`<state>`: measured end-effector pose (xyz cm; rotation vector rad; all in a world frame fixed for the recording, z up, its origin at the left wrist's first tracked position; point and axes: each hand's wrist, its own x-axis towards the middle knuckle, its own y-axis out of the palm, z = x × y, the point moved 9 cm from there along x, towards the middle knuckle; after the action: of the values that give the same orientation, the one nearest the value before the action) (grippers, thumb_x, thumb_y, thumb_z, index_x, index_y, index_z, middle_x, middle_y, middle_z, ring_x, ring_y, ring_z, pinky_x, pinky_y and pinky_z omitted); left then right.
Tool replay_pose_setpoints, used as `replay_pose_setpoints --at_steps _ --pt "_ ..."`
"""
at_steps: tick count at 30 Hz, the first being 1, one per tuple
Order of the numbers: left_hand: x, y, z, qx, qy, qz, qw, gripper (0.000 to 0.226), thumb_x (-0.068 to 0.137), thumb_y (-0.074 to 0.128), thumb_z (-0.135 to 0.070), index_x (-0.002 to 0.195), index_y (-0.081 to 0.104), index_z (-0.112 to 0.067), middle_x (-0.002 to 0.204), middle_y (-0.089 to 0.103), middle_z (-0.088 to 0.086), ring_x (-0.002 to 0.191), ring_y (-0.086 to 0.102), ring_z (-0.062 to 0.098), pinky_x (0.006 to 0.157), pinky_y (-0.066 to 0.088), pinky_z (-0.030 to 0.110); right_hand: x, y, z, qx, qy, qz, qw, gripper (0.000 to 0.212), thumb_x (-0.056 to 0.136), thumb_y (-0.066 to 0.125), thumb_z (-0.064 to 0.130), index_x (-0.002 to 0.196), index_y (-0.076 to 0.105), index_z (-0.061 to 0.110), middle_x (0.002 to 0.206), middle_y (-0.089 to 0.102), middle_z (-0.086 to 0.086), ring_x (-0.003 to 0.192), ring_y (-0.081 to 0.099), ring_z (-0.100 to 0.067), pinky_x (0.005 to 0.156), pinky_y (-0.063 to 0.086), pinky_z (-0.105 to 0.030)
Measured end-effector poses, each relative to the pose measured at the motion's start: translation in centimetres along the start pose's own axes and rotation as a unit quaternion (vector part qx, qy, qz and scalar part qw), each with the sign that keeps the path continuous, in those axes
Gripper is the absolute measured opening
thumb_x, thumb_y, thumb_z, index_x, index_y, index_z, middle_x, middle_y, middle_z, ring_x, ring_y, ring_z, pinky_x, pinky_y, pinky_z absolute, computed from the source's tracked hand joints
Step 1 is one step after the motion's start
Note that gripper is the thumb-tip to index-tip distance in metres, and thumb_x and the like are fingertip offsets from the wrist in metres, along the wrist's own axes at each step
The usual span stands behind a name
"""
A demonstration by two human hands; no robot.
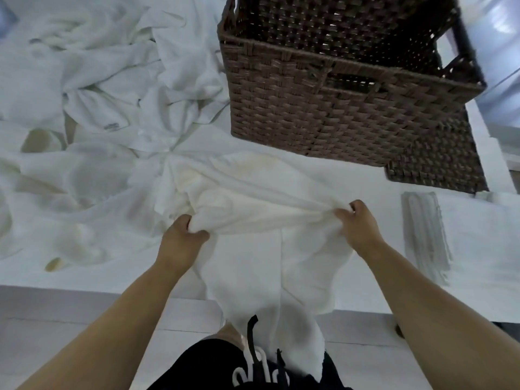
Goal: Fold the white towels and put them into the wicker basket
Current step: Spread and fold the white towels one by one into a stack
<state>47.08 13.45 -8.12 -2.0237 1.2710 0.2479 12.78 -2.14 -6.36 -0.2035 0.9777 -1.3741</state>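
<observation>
1. The left hand (183,235) and the right hand (357,223) each pinch a bunched bit of one white towel (270,220), fingers curled tight into the cloth.
2. The edge held between the two hands runs left to right, parallel to the near edge of the table (478,235), and is pulled fairly taut.
3. From that edge the towel hangs down toward the person, past the table's near edge and in front of black shorts (213,367); its long axis runs from the table toward the body, and its lower end narrows to a loose tail.
4. The far part of the same towel lies crumpled on the table just beyond the hands.
5. The wicker basket (337,108) stands on the table beyond the right hand, apart from the held towel; its open top shows dark weave inside, and no cloth can be seen in it.
6. A heap of unfolded white towels (112,80) covers the left and far-left part of the table, reaching up to the basket's left side.
7. To the right of the right hand the table is mostly bare, save for a flat grey streaked patch (425,237).
8. Below the table's near edge is pale floor (84,319).
</observation>
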Motion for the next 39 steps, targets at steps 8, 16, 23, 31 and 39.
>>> replay_pose_setpoints --at_steps 8,16,23,31,39 --pt "-2.4 -1.0 1.3 -0.19 -0.038 -0.05 0.98 0.035 0.068 0.077 -0.011 0.091 0.051 -0.004 0.086 0.061 0.007 0.077 0.059 0.022 0.062 0.045 0.03 -2.0 -2.0 -1.6 0.104 -0.006 0.01 0.994 0.038 0.077 0.078 0.022 0.091 0.044 0.014 0.088 0.049 -0.004 0.074 0.048 -0.021 0.062 0.041 -0.032" --pt "-5.9 -3.4 -0.6 -0.258 -0.001 -0.087 0.962 0.047 0.068 0.08 -0.014 0.101 0.047 -0.008 0.09 0.057 0.005 0.077 0.055 0.023 0.054 0.039 0.029 -5.3 -7.4 -1.0 0.246 -0.027 0.009 0.969 0.043 0.07 0.083 0.013 0.104 0.057 0.011 0.102 0.058 -0.008 0.08 0.059 -0.019 0.065 0.049 -0.03" --pt "-9.2 -3.3 -0.5 -0.255 -0.051 -0.073 0.963 0.042 0.08 0.072 -0.005 0.117 0.055 0.001 0.108 0.057 0.017 0.094 0.059 0.035 0.079 0.05 0.042 -8.4 -14.1 -1.1 0.263 -0.071 -0.024 0.962 0.047 0.076 0.077 0.012 0.12 0.062 0.008 0.119 0.062 -0.008 0.101 0.062 -0.024 0.094 0.05 -0.037" --pt "-12.9 -3.4 -4.4 0.029 0.075 -0.141 0.987 0.026 0.09 0.061 -0.026 0.1 0.053 -0.003 0.094 0.053 0.013 0.091 0.05 0.031 0.074 0.035 0.033 -11.7 -17.8 0.0 0.113 -0.144 -0.081 0.98 0.012 0.088 0.066 0.014 0.099 0.067 0.012 0.093 0.061 -0.005 0.079 0.054 -0.018 0.077 0.044 -0.029" --pt "-14.7 -5.1 -8.6 0.008 0.139 -0.167 0.976 0.027 0.085 0.066 -0.03 0.093 0.051 -0.008 0.094 0.054 0.009 0.087 0.049 0.028 0.069 0.033 0.032 -13.2 -21.5 -0.5 0.137 -0.137 -0.121 0.974 0.006 0.087 0.066 0.013 0.092 0.066 0.013 0.086 0.06 0.001 0.083 0.055 -0.019 0.073 0.044 -0.03"
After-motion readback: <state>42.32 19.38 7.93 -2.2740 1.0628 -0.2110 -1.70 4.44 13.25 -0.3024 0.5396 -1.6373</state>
